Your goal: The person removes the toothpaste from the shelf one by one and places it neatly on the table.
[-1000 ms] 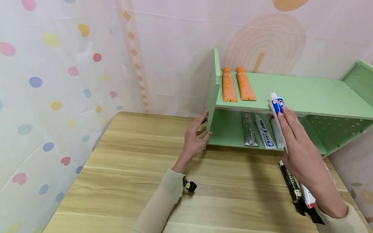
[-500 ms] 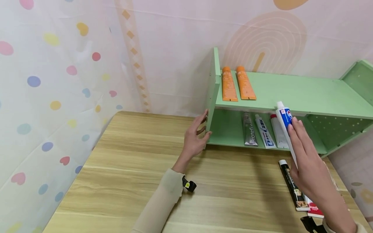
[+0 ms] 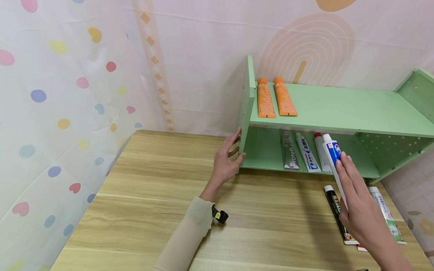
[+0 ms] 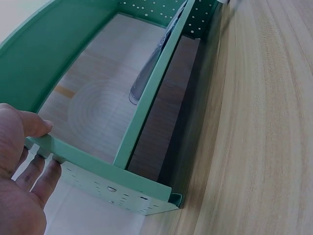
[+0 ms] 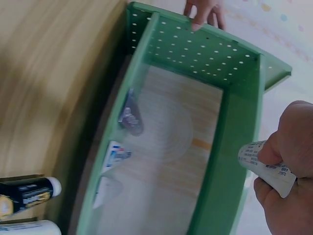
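In the head view the right hand [image 3: 359, 210] grips a white and blue toothpaste tube [image 3: 333, 156], fingers wrapped round its lower body, cap pointing up and away at the front edge of the lower level of the green shelf [image 3: 339, 109]. A second ago that tube stood higher, its cap before the upper board; it has since come down and a little to the right, so the cap now sits just right of the three tubes [image 3: 305, 152] lying on the lower level. The left hand [image 3: 225, 162] has not shifted: fingers curled round the shelf's left side panel, thumb at its foot. Two orange tubes [image 3: 274, 98] lie side by side on the upper board as before. On the worktop [image 3: 152, 210] a black tube [image 3: 337, 210] lies beside the right hand, and a white and green tube [image 3: 386, 212], earlier hidden by the hand, now shows to its right. The left wrist view shows the left hand's fingers [image 4: 46, 171] clamped on the panel's edge, thumb on the inner side. The right wrist view shows the right hand [image 5: 288, 171] pinching the tube's body [image 5: 264, 164] beside the shelf, with the black tube [image 5: 27, 196] on the worktop below.
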The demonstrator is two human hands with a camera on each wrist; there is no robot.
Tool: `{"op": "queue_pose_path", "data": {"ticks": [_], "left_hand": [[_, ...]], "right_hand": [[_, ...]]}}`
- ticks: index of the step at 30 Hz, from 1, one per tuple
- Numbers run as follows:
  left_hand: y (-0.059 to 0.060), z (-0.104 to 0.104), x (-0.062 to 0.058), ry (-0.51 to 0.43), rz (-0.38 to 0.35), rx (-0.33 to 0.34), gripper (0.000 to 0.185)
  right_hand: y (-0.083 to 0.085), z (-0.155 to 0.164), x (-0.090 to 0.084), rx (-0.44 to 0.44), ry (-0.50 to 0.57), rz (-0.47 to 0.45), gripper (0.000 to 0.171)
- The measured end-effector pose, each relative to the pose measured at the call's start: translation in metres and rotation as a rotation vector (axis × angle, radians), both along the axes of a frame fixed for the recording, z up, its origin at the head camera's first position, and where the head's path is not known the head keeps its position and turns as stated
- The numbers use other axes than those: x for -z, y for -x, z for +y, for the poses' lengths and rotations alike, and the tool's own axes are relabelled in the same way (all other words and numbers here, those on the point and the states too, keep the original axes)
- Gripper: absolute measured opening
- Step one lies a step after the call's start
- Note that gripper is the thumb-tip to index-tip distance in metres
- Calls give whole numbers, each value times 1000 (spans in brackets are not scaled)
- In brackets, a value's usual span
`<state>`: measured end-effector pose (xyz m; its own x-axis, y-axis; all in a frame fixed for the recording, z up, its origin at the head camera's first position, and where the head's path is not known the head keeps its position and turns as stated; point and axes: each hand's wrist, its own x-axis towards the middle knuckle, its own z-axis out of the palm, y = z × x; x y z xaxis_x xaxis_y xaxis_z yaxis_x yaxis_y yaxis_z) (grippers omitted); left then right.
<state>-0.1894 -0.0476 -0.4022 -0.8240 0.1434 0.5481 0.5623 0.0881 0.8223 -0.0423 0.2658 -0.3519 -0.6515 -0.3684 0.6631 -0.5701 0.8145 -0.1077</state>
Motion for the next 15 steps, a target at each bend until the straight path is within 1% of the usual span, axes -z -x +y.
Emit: {"op": "queue_pose_path", "data": {"ticks": [7, 10, 13, 15], "left_hand": [[0, -1, 0, 3, -4, 0, 76], [0, -1, 1, 5, -3, -2, 76], [0, -1, 1, 3, 3, 0, 76], [1, -1, 1, 4, 6, 1, 76]], "right_hand": [[-6, 9, 18, 67, -31, -62, 106], [-7, 11, 26, 109, -65, -61, 105], [-7, 13, 34, 132, -79, -75, 105], [-8, 13, 39, 142, -79, -101, 107]]}}
